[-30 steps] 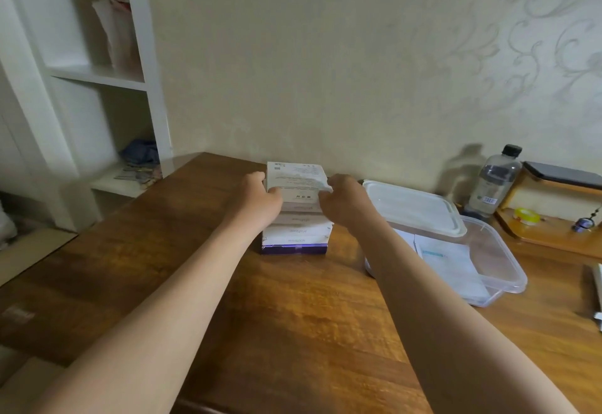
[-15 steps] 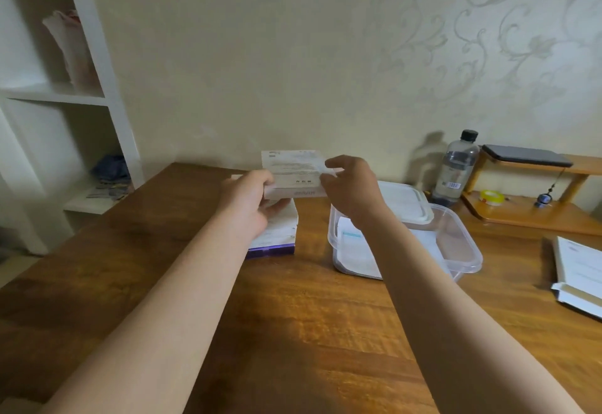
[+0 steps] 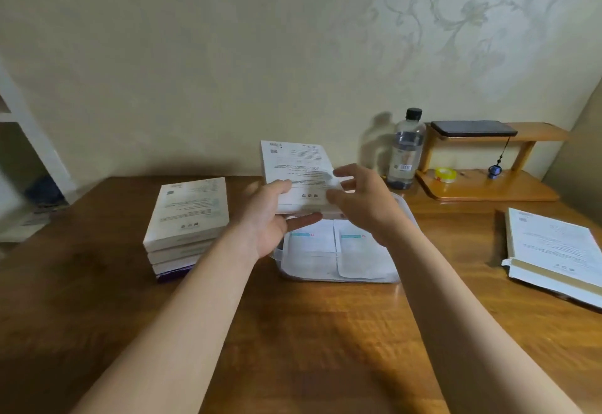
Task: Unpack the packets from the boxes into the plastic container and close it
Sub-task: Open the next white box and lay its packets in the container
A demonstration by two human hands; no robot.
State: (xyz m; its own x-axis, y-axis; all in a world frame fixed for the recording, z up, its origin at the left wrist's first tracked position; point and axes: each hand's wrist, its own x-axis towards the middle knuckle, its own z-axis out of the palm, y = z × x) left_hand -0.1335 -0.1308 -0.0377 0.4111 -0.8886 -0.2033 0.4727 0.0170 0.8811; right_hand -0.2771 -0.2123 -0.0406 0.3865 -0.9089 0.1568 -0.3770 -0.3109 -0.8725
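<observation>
A pale cream wall fills the back, plain at the left and carrying a faint floral scroll pattern toward the upper right. A darker wall meets it at the right-hand corner. The brown wooden counter butts against the back wall, its grain glossy with soft reflected light. A white shelving unit stands at the far left, its contents blurred. At the counter's back right sits a small two-level wooden stand. Just beside it, a clear bottle casts a shadow leftward on the wall.

Both forearms reach forward; left hand grips the box; right hand, fingers spread, touches it.
</observation>
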